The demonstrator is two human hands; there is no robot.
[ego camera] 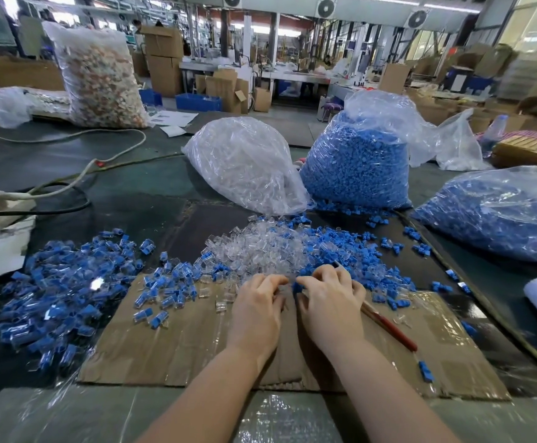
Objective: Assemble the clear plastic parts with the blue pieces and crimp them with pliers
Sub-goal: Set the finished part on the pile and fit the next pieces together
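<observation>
Both hands are over the cardboard sheet (pixel 197 340) on the worktop (pixel 139 193). The left hand (pixel 257 302) has curled fingers at the edge of the clear plastic parts (pixel 254 251); what it grasps I cannot tell. The right hand (pixel 328 298) pinches a blue piece (pixel 297 286) and also holds the pliers (pixel 392 330), whose red handle sticks out behind it. Finished pieces (pixel 56 289) lie in a heap at the left.

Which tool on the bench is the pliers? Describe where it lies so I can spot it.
Start at the brown cardboard sheet in front of the person. Under the right hand, a thin tool runs diagonally toward the sheet's right side: the pliers. Its red handle is the only red thing among the blue and clear parts.
</observation>
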